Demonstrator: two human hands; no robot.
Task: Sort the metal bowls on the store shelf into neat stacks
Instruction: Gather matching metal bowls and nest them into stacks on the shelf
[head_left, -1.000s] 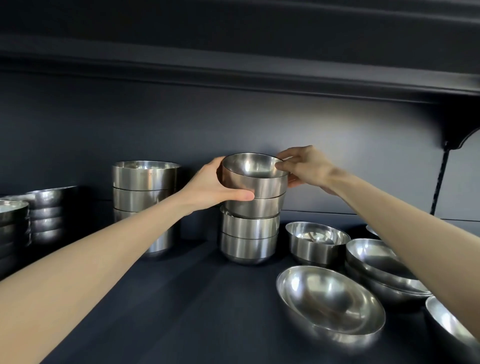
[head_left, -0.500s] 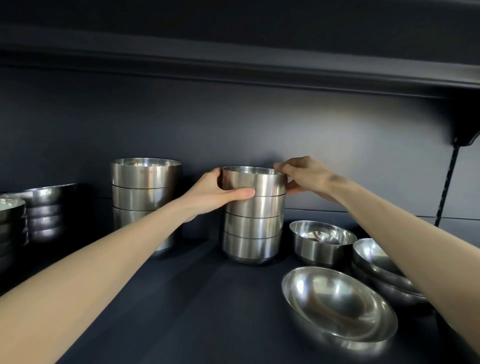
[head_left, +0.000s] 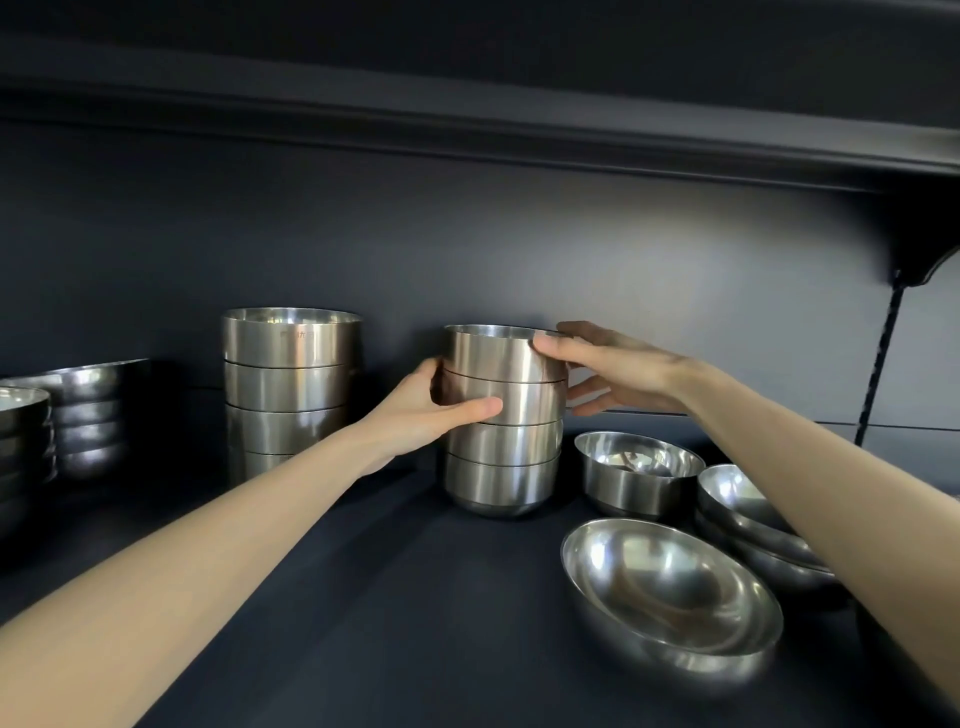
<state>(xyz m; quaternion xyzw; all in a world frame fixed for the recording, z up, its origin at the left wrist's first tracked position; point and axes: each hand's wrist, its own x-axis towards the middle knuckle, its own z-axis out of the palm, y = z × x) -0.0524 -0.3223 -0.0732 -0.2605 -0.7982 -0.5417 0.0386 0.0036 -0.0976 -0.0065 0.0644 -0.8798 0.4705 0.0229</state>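
A: Top bowl, is it in yet?

B: Yes. A second ago it was tipped above the stack, mouth toward us. Now it sits level, nested into the one below, walls in line. The stack stands four high at the back of the shelf, close to the rear wall.

A: And the hands?

B: The left hand wraps the stack at its second bowl, thumb across the front, as it did before. The right hand has its thumb on the top bowl just under the rim. Its lower fingers are spread and off the metal. Whether the forefinger behind the rim still pinches, I cannot tell.

A: So this one is done?

B: I'd judge so. The right hand looks about to let go, and the stack needs no more than a steadying touch. The tall stack to the left is neat too.

A: What's left?

B: A deep bowl stands loose just right of the stack. It seems of like shape, so it is a likely next one. Nearer us a wide bowl lies alone, beside a low pile of its kind under the right forearm.
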